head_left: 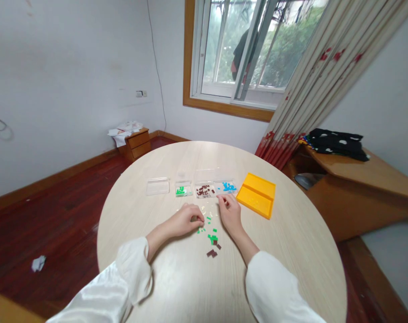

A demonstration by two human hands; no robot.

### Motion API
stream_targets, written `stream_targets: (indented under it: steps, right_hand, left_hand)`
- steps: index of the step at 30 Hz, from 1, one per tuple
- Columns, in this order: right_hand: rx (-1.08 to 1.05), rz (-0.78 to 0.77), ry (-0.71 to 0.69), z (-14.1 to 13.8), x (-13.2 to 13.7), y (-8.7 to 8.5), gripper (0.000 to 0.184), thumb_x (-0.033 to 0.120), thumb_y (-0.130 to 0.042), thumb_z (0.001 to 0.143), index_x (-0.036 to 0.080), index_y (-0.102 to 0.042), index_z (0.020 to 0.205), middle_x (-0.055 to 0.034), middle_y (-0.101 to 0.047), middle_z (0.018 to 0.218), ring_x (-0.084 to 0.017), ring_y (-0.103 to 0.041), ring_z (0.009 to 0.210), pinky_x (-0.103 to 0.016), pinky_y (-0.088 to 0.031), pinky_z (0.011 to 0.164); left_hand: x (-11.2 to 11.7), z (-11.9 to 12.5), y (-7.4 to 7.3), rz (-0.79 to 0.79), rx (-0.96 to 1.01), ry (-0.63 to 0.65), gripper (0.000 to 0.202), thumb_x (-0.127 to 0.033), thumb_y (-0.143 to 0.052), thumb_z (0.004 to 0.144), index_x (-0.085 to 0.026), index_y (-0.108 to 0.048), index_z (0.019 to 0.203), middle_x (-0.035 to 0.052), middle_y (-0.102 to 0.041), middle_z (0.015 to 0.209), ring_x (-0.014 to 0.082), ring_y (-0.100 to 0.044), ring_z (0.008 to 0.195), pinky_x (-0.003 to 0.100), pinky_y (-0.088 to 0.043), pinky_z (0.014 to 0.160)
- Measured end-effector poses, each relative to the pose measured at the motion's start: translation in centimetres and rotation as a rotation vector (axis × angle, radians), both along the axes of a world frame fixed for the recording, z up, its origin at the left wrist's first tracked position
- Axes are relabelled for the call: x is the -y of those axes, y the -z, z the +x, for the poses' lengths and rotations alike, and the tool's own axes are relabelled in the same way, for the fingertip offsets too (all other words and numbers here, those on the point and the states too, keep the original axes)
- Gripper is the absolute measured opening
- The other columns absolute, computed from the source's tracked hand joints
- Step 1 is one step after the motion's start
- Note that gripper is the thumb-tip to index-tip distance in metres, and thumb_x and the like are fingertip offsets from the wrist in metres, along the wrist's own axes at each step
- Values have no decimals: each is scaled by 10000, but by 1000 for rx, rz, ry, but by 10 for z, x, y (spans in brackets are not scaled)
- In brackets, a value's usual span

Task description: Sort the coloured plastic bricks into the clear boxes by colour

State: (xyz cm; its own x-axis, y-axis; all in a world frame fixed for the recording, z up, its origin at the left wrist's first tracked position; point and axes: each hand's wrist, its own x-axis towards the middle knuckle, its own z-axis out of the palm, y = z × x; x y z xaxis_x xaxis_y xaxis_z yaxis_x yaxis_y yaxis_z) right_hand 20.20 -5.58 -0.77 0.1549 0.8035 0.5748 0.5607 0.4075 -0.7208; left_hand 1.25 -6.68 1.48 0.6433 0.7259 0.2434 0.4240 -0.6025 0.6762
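My left hand (186, 220) rests on the round table (163, 278) with its fingers curled in, right beside several loose white, green and brown bricks (211, 235). What the fingers hold is too small to make out. My right hand (229, 211) lies just behind the loose bricks, fingers bent and pinched near the front edge of the clear box of blue bricks (228, 187). Left of that stand a clear box of brown bricks (204, 190) and one of green bricks (183, 190).
An empty clear lid (157, 186) lies at the left of the row. A yellow tray (257, 194) sits at the right. A wooden desk (358, 184) with dark cloth stands right of the table, and a small nightstand (135, 142) stands by the far wall.
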Motion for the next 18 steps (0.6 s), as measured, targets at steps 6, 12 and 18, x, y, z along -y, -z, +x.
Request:
stream_targets:
  steps: [6,12,18]
  right_hand:
    - [60,-117,-122,7,64,-6,200,300,-480,863,186,-615,768,-46,-601,757,-177,-558,742,-299,-447,663]
    - [177,-209,-136,15,121,-2,118,284,-558,827,196,-628,864,-69,-617,833,-203,-581,797,-331,-484,704]
    - [399,-253,-123,11,131,0,133,262,-577,821,216,-639,930,-62,-622,834,-224,-574,800,-356,-473,688]
  left_hand:
    - [-36,6,9,128,119,-360,59,-125,-629,742,-162,-673,733,15,-674,745,153,-581,749,287,-402,760]
    - [-55,13,12,175,8,-454,74,-141,-620,769,-158,-688,793,47,-692,835,193,-592,844,328,-377,803]
    - [-53,9,10,281,-1,-480,248,-234,-582,832,-165,-626,1066,48,-687,859,190,-585,823,339,-351,799]
